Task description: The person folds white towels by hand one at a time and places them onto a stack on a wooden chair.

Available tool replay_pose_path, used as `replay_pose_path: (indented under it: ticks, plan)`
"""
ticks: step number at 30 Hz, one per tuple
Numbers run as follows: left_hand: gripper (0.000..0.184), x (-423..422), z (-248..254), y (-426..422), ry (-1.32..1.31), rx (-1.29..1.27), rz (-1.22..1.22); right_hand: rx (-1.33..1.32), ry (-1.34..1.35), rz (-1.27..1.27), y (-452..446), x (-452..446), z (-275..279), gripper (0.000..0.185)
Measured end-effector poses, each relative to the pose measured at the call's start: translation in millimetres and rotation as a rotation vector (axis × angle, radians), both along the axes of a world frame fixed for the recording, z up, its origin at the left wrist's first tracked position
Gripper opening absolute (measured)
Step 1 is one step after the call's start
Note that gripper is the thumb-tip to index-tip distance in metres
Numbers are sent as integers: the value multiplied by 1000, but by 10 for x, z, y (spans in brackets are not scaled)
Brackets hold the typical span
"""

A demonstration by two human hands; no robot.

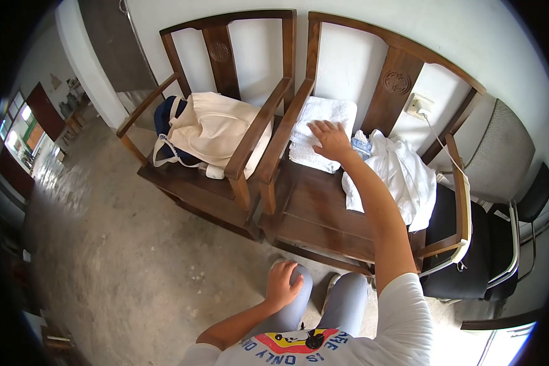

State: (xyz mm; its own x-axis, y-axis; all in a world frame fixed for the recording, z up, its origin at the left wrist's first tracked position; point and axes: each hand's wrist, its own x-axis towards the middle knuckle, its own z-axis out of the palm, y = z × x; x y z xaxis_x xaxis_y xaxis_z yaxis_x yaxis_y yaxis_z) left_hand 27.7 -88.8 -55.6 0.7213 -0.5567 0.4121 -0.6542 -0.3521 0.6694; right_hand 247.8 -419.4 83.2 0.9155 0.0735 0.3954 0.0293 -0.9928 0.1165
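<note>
shirt [404, 317] up close, right hand [333, 141] spread flat atop the folded towel [337, 110], left hand [281, 288] farther, loose on the knee [305, 279]

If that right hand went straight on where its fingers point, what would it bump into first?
Past the folded white cloth under the right hand, probably the wooden armrest, though depth is unclear.

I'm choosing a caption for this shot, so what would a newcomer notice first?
Probably the person's right grip, spread on folded white towels on the right-hand wooden chair. Next come the crumpled white cloth beside them and the cream bag on the left-hand wooden chair.
</note>
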Motion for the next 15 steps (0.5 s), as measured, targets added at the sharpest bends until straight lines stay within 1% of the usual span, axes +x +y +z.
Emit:
replay_pose_path:
  ticks: [2,4,6,8,10,12,13,14,15]
  plan:
    - [36,-31,-9,14,0,7,9,12,-173,29,42,-148,26,63]
    - [35,-50,-24,16,9,13,21,187,-404,29,276,-561,104,51]
    - [35,-55,-48,-2,12,10,27,322,-454,22,468,-1102,-95,48]
    - [35,-68,-77,3,6,12,15,336,-438,47,614,-1638,-586,45]
    - [35,-91,-130,-26,-8,21,32,382,-281,53,895,-2371,-781,45]
    - [35,-101,-184,-92,-11,22,38,369,-201,54,1070,-2949,-1004,43]
    - [35,-102,-213,-104,-6,25,34,404,-154,30,1156,-3224,-1071,42]
    - [36,-122,-236,-119,3,30,31,441,-105,7,1205,-3428,-1093,41]
    - [36,-138,-248,-152,-13,35,33,459,-123,-39,1192,-3529,-1098,40]
